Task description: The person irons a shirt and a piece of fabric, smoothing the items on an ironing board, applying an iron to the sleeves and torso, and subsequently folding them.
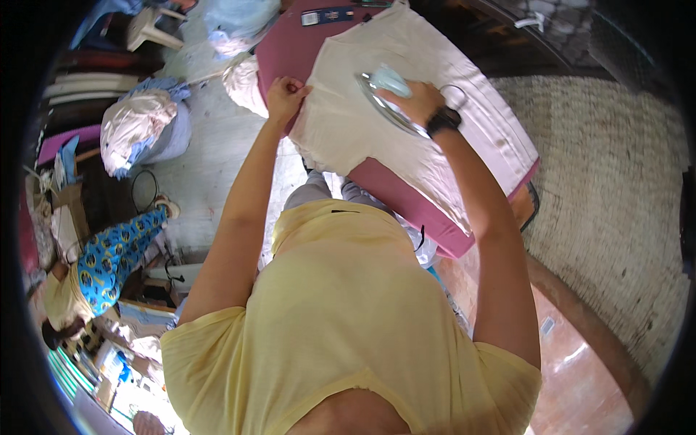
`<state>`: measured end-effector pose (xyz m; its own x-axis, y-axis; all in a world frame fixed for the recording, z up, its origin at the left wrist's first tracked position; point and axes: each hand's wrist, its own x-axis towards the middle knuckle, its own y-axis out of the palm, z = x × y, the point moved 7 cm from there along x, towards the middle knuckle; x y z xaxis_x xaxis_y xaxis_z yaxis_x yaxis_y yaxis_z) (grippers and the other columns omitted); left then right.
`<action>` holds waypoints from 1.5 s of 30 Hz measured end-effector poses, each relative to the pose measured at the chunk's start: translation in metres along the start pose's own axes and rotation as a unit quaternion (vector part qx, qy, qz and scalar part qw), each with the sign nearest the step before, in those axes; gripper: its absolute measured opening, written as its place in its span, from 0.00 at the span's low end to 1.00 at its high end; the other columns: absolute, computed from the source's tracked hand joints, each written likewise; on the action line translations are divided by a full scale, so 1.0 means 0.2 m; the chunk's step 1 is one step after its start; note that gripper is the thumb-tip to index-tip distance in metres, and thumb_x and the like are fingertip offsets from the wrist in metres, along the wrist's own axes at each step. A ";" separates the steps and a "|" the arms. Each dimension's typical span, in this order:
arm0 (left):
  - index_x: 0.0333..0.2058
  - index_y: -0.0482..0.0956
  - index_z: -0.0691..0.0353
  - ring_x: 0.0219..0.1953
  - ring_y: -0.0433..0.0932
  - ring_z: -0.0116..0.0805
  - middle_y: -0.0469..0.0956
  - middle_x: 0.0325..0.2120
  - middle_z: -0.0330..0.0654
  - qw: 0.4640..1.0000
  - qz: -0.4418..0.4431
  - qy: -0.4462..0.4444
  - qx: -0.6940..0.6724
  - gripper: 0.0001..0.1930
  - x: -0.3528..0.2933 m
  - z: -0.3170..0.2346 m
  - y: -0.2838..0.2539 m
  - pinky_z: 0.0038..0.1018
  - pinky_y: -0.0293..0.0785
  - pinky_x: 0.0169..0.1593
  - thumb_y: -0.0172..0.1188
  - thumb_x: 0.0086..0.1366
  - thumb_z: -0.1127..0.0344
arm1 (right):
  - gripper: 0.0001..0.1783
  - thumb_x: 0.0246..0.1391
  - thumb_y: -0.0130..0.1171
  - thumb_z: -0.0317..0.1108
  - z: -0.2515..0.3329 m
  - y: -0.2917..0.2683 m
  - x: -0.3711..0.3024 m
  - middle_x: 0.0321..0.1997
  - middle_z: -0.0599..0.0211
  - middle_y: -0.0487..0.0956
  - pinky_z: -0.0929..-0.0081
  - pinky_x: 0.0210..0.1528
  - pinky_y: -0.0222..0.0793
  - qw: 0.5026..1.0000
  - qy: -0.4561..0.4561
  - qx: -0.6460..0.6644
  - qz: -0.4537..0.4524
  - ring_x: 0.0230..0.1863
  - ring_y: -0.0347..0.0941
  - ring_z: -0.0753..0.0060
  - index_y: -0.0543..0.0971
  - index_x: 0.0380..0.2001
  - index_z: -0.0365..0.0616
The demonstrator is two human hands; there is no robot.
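A cream garment (pixel 355 94), shaped like a shirt, lies spread over a maroon padded ironing board (pixel 391 188). My right hand (pixel 421 104) is wrapped round the pale blue handle of an iron (pixel 390 78). The iron's silver base rests on the middle of the cloth, and its tip points to the upper left. At the garment's left edge, my left hand (pixel 287 98) pinches the cloth between thumb and fingers. A dark band circles my right wrist.
At the board's far end lies a dark label card (pixel 328 16). A heaped bundle of clothes (pixel 141 123) stands on the floor to the left, near a plastic stool (pixel 154 29). Another person (pixel 109 261) is at the far left. A rough wall (pixel 602 181) runs along the right.
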<state>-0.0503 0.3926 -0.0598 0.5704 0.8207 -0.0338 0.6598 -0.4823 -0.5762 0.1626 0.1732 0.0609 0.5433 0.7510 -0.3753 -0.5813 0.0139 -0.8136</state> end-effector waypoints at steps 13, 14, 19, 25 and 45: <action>0.29 0.81 0.63 0.32 0.76 0.42 0.78 0.28 0.48 0.989 0.044 0.008 0.141 0.24 0.14 -0.02 0.14 0.35 0.73 0.39 0.70 0.51 0.44 | 0.39 0.54 0.47 0.72 -1.33 -0.52 -1.49 0.29 0.50 0.82 0.60 0.37 0.74 0.949 0.254 0.003 -0.186 0.35 0.81 0.52 0.84 0.39 0.46; 0.29 0.81 0.63 0.33 0.76 0.42 0.78 0.27 0.47 0.987 0.020 0.029 0.156 0.25 0.11 -0.13 0.14 0.35 0.73 0.38 0.71 0.49 0.43 | 0.37 0.54 0.49 0.71 -1.33 -0.47 -1.45 0.26 0.52 0.82 0.60 0.37 0.74 0.958 0.231 -0.006 -0.172 0.34 0.82 0.54 0.84 0.40 0.46; 0.28 0.79 0.63 0.28 0.76 0.37 0.79 0.25 0.41 0.994 0.005 0.027 0.102 0.26 0.16 -0.09 0.21 0.32 0.72 0.34 0.73 0.48 0.43 | 0.28 0.51 0.58 0.65 -1.29 -0.11 -1.20 0.24 0.54 0.81 0.58 0.33 0.75 0.978 0.121 -0.014 -0.168 0.29 0.80 0.50 0.84 0.34 0.51; 0.27 0.78 0.63 0.21 0.73 0.26 0.79 0.19 0.37 0.998 0.036 -0.050 -0.023 0.20 0.12 -0.02 0.16 0.25 0.69 0.29 0.74 0.50 0.52 | 0.34 0.52 0.58 0.65 -0.80 -0.01 -0.88 0.19 0.48 0.78 0.53 0.26 0.73 0.983 0.023 -0.016 -0.181 0.24 0.77 0.44 0.80 0.24 0.39; 0.25 0.78 0.57 0.35 0.72 0.41 0.75 0.25 0.36 0.929 0.274 0.250 -0.010 0.09 -0.76 -0.38 0.35 0.37 0.65 0.42 0.70 0.47 0.65 | 0.37 0.65 0.35 0.60 -0.01 0.34 -0.36 0.27 0.43 0.80 0.49 0.38 0.73 0.993 0.035 0.025 -0.108 0.33 0.78 0.38 0.83 0.28 0.40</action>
<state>-0.0541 0.2114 -0.0333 0.9757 0.2077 0.0697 0.2099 -0.7948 -0.5694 0.0856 0.1195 0.0319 0.6986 0.6792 -0.2251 -0.4744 0.2042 -0.8563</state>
